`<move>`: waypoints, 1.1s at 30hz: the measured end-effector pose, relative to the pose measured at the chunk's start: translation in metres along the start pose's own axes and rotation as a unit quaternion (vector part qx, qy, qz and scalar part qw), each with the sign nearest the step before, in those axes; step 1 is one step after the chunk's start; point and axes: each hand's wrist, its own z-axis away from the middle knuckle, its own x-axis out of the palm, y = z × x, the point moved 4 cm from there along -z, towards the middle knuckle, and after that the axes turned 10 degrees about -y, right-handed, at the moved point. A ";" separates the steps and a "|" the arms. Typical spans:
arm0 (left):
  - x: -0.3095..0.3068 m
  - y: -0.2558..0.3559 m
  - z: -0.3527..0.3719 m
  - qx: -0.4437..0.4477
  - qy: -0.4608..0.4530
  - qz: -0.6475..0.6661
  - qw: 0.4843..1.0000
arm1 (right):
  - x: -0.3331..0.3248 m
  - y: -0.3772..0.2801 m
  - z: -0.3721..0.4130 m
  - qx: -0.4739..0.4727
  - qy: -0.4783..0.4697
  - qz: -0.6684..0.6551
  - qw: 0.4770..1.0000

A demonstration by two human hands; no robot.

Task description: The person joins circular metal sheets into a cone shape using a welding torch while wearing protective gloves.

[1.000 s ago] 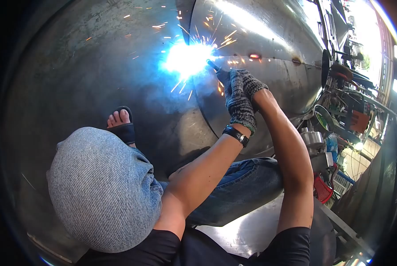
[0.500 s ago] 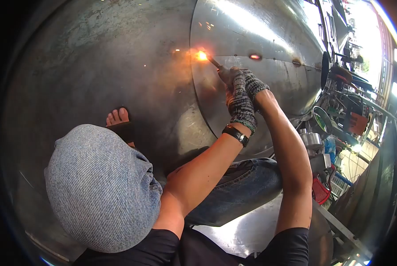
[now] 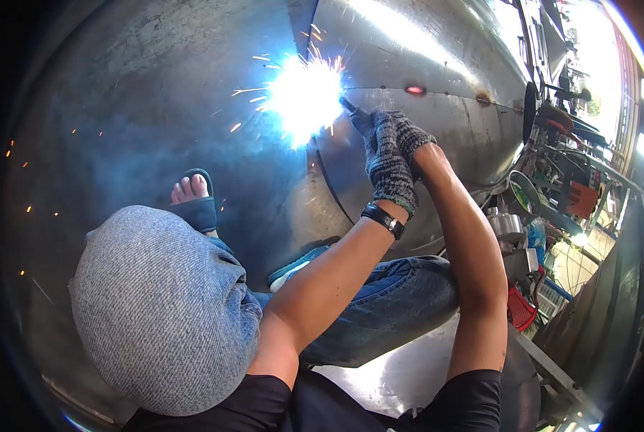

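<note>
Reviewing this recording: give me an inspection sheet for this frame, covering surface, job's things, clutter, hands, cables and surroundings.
Surface: curved steel tank wall, scuffed; a seam with one glowing spot.
Job's things: welding tool, tip at a bright arc throwing sparks and smoke.
Clutter: nothing seen on the steel.
Hands: left hand and right hand in knit gloves, fingers closed around the welding tool.
Cables: nothing seen.
Surroundings: workshop gear at right, a red basket below it; a sandalled foot against the tank wall.
</note>
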 end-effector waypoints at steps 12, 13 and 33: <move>0.002 0.001 0.006 -0.040 0.002 0.030 0.999 | 0.000 -0.003 -0.005 0.025 -0.022 0.046 0.998; 0.003 0.000 0.006 -0.032 -0.007 0.049 0.998 | -0.001 -0.004 -0.004 0.025 -0.008 0.017 1.000; -0.007 -0.005 -0.007 0.008 -0.003 -0.018 1.000 | -0.001 0.000 0.000 0.005 0.000 0.007 1.000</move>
